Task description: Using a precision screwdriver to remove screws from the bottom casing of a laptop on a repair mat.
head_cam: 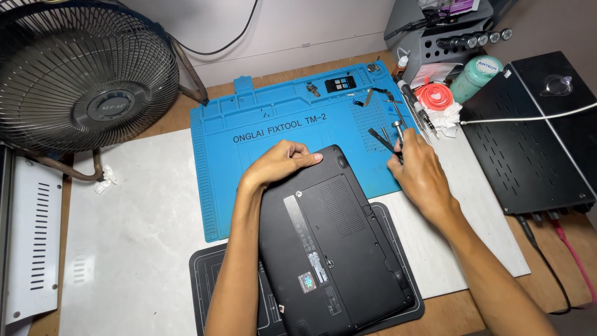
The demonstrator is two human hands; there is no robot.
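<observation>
Nearest the camera, two bare forearms rise from 6 o'clock toward the middle of the bench [137, 236], a pale slab on wood. Between them lies a black laptop [336, 242], closed and turned underside up, tilted so its far corner points toward 12 o'clock. Its near half rests on a dark mat [205, 274]; its far half overlaps a blue silicone work mat [249, 118].

At the laptop's far left edge, the left hand [277, 165] lies palm down, fingers curled over the rim and touching the casing; its grip is a loose hold on that edge, not a full clench.

At about 2 o'clock from the laptop, the right hand [420, 174] sits just off the casing on the blue mat's right border. Its fingertips are pinched together around a slim metal tool [398, 134], a closed grip on the shaft, which stands nearly upright.

Just beyond that hand, more small tools [379, 137] lie on the mat's gridded patch. Further toward 1 o'clock sit an orange coil [433, 96], a green bottle [476, 76] on its side and a grey tool rack [435, 46]. At 3 o'clock a black perforated metal box [528, 137] lies flat, a white cable [528, 118] crossing it. At 10 o'clock a dark desk fan [81, 74] stands against the wall, and at 9 o'clock a white vented panel [34, 242] runs along the bench edge.
</observation>
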